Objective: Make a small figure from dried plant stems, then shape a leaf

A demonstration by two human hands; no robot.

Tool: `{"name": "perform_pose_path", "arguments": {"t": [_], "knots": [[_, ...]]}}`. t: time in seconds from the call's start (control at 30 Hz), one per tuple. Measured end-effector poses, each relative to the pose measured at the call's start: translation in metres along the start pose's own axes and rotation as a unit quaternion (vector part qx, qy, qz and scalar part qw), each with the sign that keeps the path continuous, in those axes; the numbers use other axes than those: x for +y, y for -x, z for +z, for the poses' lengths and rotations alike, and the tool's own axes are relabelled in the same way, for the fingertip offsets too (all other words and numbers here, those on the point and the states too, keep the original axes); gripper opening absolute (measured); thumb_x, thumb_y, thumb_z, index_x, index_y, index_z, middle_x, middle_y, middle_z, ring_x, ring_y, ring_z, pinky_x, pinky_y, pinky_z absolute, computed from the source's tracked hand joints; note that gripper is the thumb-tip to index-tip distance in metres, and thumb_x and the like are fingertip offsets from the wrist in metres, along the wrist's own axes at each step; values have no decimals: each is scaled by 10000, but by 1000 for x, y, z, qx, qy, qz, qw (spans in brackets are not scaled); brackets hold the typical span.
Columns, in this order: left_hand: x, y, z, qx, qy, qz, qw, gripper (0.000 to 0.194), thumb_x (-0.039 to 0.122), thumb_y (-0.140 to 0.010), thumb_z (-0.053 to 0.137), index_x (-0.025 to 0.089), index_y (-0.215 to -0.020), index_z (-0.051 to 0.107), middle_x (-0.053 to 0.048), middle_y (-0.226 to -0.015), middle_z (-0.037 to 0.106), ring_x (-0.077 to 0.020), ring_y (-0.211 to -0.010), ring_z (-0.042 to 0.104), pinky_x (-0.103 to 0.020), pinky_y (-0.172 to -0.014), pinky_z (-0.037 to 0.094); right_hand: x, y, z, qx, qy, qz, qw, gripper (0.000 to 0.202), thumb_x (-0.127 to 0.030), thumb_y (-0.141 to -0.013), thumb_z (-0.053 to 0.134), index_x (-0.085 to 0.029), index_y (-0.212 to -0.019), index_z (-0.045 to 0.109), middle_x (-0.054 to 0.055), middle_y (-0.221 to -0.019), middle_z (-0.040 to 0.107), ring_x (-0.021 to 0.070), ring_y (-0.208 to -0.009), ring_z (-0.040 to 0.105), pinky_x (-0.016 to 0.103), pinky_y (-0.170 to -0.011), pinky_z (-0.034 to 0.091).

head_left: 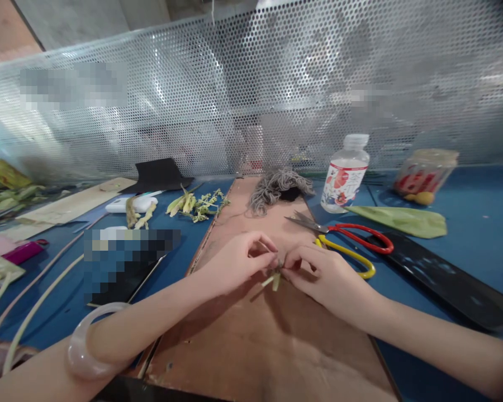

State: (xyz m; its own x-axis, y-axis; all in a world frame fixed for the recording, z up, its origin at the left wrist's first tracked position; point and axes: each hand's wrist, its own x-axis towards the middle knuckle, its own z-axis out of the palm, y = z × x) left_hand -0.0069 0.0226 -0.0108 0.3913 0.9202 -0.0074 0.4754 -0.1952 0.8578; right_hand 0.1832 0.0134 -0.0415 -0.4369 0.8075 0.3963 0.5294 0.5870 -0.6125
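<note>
Over the wooden board (302, 346), my left hand (245, 258) and my right hand (314, 268) meet with fingertips pinched. Between them is a small bundle of pale green leaf strips (276, 280), its short ends poking out below; a bit of grey string seems to wrap its top, though the fingers partly hide it. A tangle of grey string (279, 188) lies farther back on the board. Just right of my right hand rest scissors (339, 230) with one red and one yellow handle, their blades slightly apart.
To the right are a labelled plastic bottle (344, 176), a jar (427, 173), a green leaf piece (402, 221) and a black tray (448, 279). Leaf scraps (199, 205), a phone (129, 268) and cables (37, 307) lie left. A perforated metal screen (184, 100) stands behind.
</note>
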Motion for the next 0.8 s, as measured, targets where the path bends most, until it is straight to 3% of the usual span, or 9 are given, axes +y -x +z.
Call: {"name": "perform_pose_path", "arguments": {"t": [0.13,0.33,0.53,0.8], "knots": [[3,7,-2,60,-142,68,986,147,303,-824,540,200,-877,629,-22,-822,688,-136,-686,584,-250,-618,423,0,-2,-3,-53,-85,68,993,66,-209,-796,555,-184,-748,591,-27,-611,543,98,-535,443,220,-492,353],[9,14,-1,54,-224,200,952,121,267,-834,566,212,-854,672,-28,-913,684,-168,-893,587,-287,-833,423,5,-4,-3,-76,-179,112,974,130,-286,-797,571,-173,-734,580,-59,-536,455,69,-463,374,196,-421,279],[3,11,1,44,-257,204,944,197,294,-857,543,221,-935,708,-50,-984,682,-194,-943,580,-324,-883,414,8,-6,-3,-80,-202,123,968,191,-345,-799,566,-167,-730,576,-43,-573,487,59,-446,383,186,-399,287],[0,7,2,47,-262,207,941,165,266,-836,584,224,-889,735,-35,-976,691,-187,-933,574,-312,-860,416,10,-7,-1,-68,-201,134,968,210,-373,-803,562,-170,-756,589,-41,-576,511,64,-436,382,198,-406,293]]}}
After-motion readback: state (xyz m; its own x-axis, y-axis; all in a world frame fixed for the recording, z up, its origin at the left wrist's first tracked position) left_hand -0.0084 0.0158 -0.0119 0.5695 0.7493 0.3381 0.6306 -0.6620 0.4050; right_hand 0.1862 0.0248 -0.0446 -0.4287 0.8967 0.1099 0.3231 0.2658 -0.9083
